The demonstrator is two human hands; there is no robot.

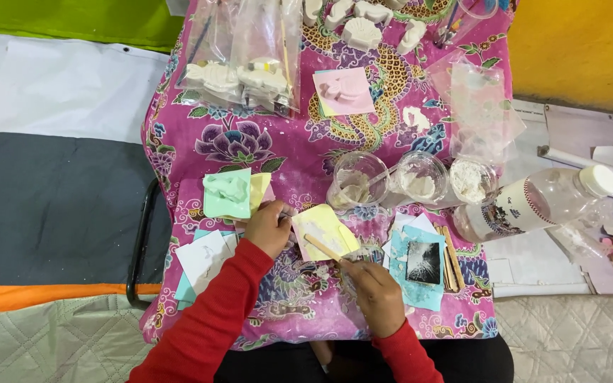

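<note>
Right hand pinches stick w/ light strokes, while left hand fingers press yellow mould flat, I reckon.

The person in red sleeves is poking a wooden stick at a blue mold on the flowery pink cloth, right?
Not quite. In the head view the mold is yellow, not blue. The rest holds: the right hand holds the wooden stick over it, the left hand steadies its edge, and it lies on the flowery pink cloth.
</note>
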